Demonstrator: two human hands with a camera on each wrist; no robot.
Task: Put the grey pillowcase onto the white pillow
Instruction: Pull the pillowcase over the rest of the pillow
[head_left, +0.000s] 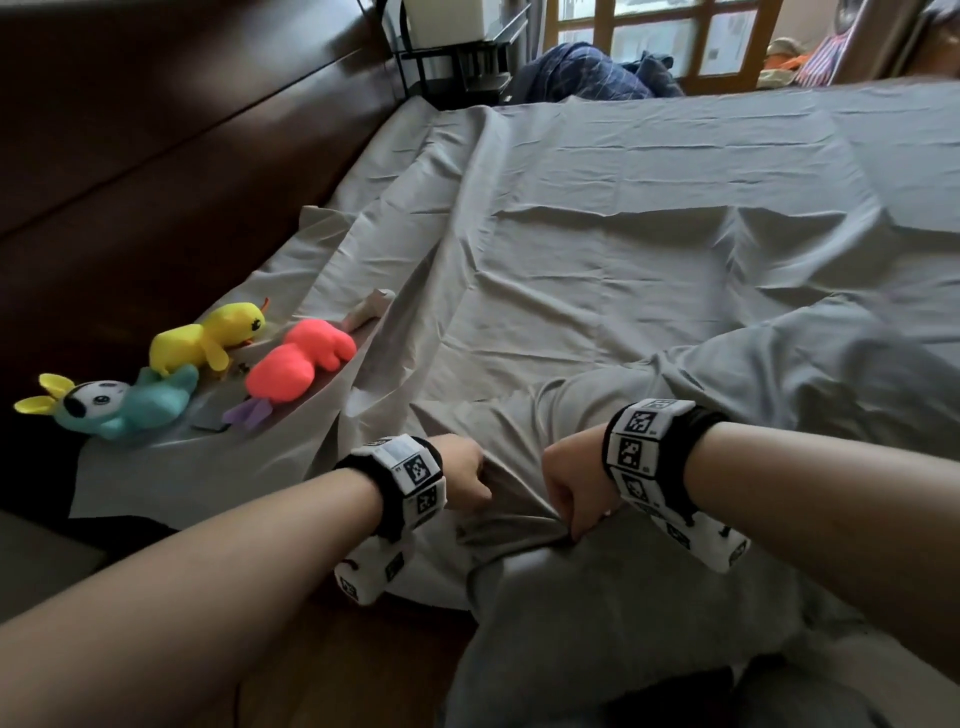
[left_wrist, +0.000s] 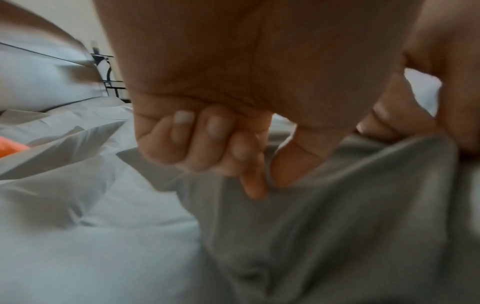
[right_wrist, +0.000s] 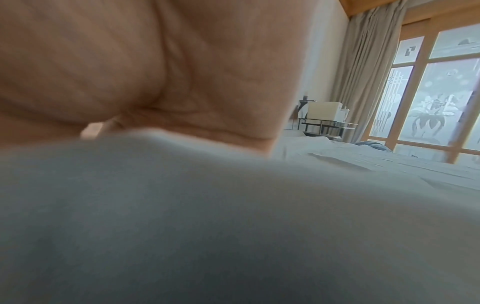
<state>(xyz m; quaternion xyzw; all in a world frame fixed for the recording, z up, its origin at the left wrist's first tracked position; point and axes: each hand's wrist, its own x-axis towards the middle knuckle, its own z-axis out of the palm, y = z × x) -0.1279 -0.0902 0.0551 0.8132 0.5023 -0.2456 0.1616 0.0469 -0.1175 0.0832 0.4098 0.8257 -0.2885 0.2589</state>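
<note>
The grey pillowcase (head_left: 727, 384) lies bunched over a long bulge at the bed's near edge. Both hands hold its hem side by side. My left hand (head_left: 480, 480) pinches a fold between thumb and forefinger; the left wrist view shows this pinch (left_wrist: 265, 183) on the darker grey cloth (left_wrist: 337, 226). A little to its right, my right hand (head_left: 569, 525) is curled in a fist round the hem. A paler patch, probably the white pillow (head_left: 527, 566), shows just below that hem. The right wrist view shows only my palm (right_wrist: 155, 82) above blurred grey fabric (right_wrist: 207, 226); the fingers are hidden.
A creased grey bedsheet (head_left: 649, 208) covers the bed. Three plush toys lie at the left: yellow (head_left: 208, 338), pink (head_left: 296, 369) and teal (head_left: 130, 405). Behind them runs a dark brown headboard (head_left: 156, 156). A dark blue blanket (head_left: 587, 73) lies by the far window.
</note>
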